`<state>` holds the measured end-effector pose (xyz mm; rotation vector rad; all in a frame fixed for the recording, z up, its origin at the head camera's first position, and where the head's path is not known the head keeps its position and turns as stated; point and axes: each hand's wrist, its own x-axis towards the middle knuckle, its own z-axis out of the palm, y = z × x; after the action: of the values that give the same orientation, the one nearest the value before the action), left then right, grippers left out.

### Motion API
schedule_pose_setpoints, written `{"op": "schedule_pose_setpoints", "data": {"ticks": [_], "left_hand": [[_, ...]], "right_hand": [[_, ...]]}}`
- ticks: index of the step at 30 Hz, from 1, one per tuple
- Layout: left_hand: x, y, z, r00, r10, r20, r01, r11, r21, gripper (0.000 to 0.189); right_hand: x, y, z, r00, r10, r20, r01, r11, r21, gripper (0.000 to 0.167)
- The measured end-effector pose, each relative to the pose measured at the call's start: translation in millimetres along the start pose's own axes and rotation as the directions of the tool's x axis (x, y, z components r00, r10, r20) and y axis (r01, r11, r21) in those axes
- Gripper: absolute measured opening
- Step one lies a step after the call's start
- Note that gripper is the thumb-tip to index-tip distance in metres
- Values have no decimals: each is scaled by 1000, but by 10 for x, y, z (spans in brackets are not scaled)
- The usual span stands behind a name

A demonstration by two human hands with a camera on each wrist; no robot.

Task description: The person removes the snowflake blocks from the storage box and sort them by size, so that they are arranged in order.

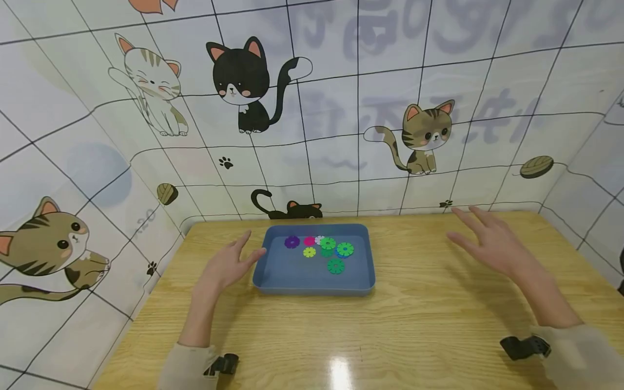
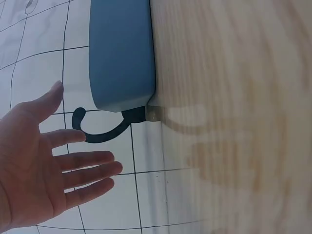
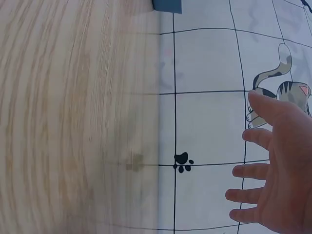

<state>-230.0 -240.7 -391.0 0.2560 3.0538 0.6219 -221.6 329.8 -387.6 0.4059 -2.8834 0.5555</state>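
A blue-grey tray (image 1: 292,276) stands on the wooden table, toward its back edge. In it lie several flat, notched plastic discs: a purple disc (image 1: 292,242), a pink disc (image 1: 309,241), a white disc (image 1: 319,240), a yellow disc (image 1: 309,252) and green discs (image 1: 336,266), with a blue one partly hidden under a green one. My left hand (image 1: 228,266) is beside the tray's left side, fingers spread and holding nothing. Well to the right of the tray, my right hand (image 1: 492,246) hovers over the table with its fingers apart, also holding nothing.
Behind the wooden table (image 1: 312,336) rises a white wall covering (image 1: 336,179) with black grid lines and cartoon cats. It continues along the left and right sides. Dark straps with small devices circle both wrists.
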Motion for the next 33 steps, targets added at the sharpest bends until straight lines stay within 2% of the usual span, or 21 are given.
{"op": "schedule_pose_setpoints", "data": {"ticks": [4, 10, 17, 25, 30, 33], "left_hand": [[16, -27, 12, 1000, 16, 14, -15, 998, -54, 88], [31, -108, 32, 999, 19, 36, -16, 996, -88, 85], [54, -141, 48, 996, 72, 59, -62, 986, -155, 79], [75, -185, 105, 989, 112, 97, -83, 962, -260, 73], [90, -147, 143, 979, 131, 157, -67, 932, -357, 70], [107, -119, 172, 974, 144, 173, -71, 925, -373, 69]], "right_hand": [[43, -82, 11, 1000, 1, 20, -1, 1000, 30, 73], [97, -210, 45, 999, -4, 49, 1, 999, 52, 72], [118, -354, 86, 998, -22, 58, 17, 997, 81, 71], [188, -520, 128, 997, -45, 66, 38, 994, 103, 70], [232, -617, 172, 996, -68, 56, 61, 991, 116, 68], [263, -665, 212, 995, -90, 44, 84, 989, 125, 66]]}}
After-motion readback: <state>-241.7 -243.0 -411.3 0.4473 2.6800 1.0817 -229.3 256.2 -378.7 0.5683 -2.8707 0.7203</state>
